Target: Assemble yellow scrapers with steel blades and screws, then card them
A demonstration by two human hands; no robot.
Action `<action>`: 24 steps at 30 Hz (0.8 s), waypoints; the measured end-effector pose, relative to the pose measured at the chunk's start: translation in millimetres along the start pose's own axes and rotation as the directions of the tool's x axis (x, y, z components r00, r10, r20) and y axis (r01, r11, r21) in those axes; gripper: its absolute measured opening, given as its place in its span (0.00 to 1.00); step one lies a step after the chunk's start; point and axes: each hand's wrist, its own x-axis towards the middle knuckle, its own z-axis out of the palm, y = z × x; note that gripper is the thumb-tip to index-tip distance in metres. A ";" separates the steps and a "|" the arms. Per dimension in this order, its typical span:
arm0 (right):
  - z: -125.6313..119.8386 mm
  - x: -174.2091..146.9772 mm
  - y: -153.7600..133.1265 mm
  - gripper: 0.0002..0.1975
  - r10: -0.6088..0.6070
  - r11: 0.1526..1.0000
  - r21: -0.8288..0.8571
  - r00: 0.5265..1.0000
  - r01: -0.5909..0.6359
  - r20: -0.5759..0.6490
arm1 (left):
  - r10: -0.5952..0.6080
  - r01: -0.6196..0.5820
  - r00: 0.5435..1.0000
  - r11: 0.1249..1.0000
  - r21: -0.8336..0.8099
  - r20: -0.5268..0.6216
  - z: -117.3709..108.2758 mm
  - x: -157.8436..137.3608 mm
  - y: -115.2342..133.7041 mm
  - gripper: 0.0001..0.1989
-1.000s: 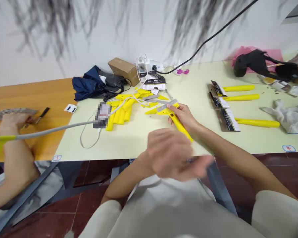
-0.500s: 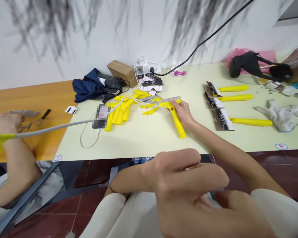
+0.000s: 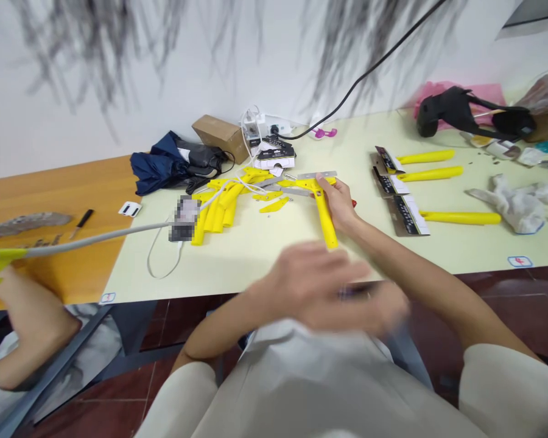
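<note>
My right hand is closed around a yellow scraper, its metal blade toward the wall and its handle toward me. The thumb presses at the blade end. A small red thing shows behind this hand, mostly hidden. My left hand, smeared by motion, hangs nearer to me, in front of the table edge. Its fingers look apart, and nothing shows in them. Left of the scraper lie a pile of yellow handles and loose yellow plates.
Several scrapers in black-and-white card sleeves lie at right, beside crumpled white material. A grey cable crosses at left to a pixelated device. Boxes and a power strip stand by the wall. A person's arm is at left.
My left hand has moved away from the camera toward the table, its fingers loosening from a curl. My right hand still holds the scraper. The person's hand at left has drawn back toward the table edge.
</note>
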 end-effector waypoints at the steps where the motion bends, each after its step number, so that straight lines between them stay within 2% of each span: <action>1: 0.6 -0.2 -0.6 0.27 -0.008 0.999 0.038 1.000 0.008 0.007 | 0.036 -0.036 0.999 0.999 -0.018 0.012 -7.1 25.7 -22.7 0.14; 2: 1.2 -0.7 -1.5 0.27 -0.010 0.997 0.073 1.000 0.009 0.017 | 0.073 -0.072 0.997 0.997 -0.033 0.035 -13.1 50.0 -46.7 0.14; 5: 2.8 -3.6 -5.0 0.26 0.013 0.990 0.137 0.998 -0.021 0.060 | 0.083 -0.087 0.988 0.996 -0.021 -0.127 -23.6 105.6 -118.9 0.15; 8: 3.6 -6.0 -8.5 0.21 0.053 0.985 0.157 0.994 -0.068 0.098 | 0.082 -0.081 0.996 0.996 0.021 -0.034 -23.1 130.6 -175.1 0.11; 10: 4.1 -6.8 -9.6 0.18 0.084 0.982 0.161 0.990 -0.102 0.113 | 0.112 -0.113 0.993 0.992 0.047 0.022 -18.9 135.1 -196.2 0.09; 13: 5.3 -7.6 -9.3 0.13 0.149 0.975 0.145 0.979 -0.170 0.142 | 0.168 -0.172 0.982 0.984 0.044 0.084 -11.6 133.8 -206.0 0.08; 16: 6.6 -9.0 -7.7 0.10 0.191 0.968 0.132 0.966 -0.215 0.173 | 0.161 -0.162 0.985 0.987 0.019 0.062 -5.9 130.8 -204.7 0.06; 19: 6.6 -10.1 -5.6 0.10 0.198 0.967 0.120 0.960 -0.224 0.196 | 0.125 -0.126 0.991 0.992 0.030 0.041 -0.8 128.8 -204.7 0.05; 24: 4.5 -9.5 -3.5 0.12 0.175 0.976 0.080 0.952 -0.201 0.249 | 0.151 -0.155 0.987 0.984 0.087 0.051 2.8 124.8 -208.8 0.05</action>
